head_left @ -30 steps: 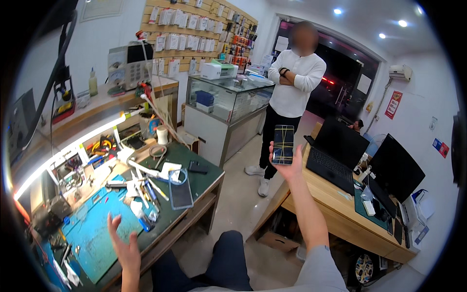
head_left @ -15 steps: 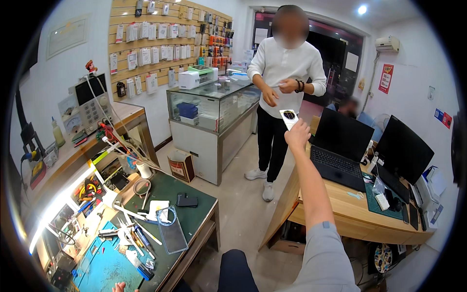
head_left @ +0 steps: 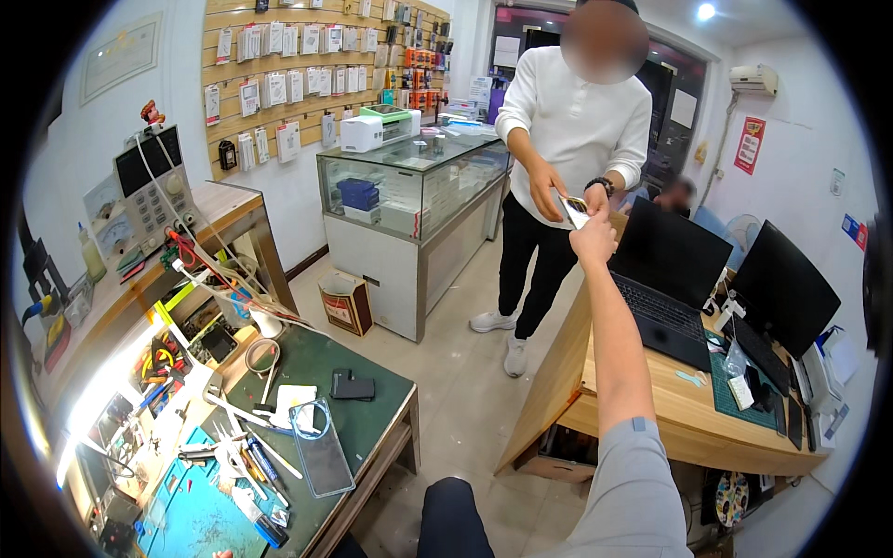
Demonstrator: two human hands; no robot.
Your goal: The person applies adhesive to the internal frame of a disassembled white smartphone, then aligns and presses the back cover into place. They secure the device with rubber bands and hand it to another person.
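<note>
My right arm is stretched far forward, and my right hand [head_left: 593,242] is closed on the near end of a white smartphone [head_left: 576,216] with a dark round camera ring. Both hands of a person [head_left: 577,116] in a white top are at the phone's far end; their fingers appear to touch it. Of my left hand [head_left: 223,554] only a fingertip shows at the lower edge, by the blue repair mat [head_left: 200,507]. Close to it lie tweezers, screwdrivers and a blue-handled brush [head_left: 260,521]. A clear phone case [head_left: 323,451] lies on the green bench mat.
At right, a wooden desk [head_left: 642,395] carries an open laptop [head_left: 665,279] and a monitor [head_left: 786,298]. A glass display counter [head_left: 409,200] stands behind the workbench. On the floor is a brown box [head_left: 344,302]. A power supply [head_left: 153,191] sits on the left shelf.
The person has come nearer and brought both hands to the phone. My right hand has shifted slightly right with the phone, and my left hand has almost left the view.
</note>
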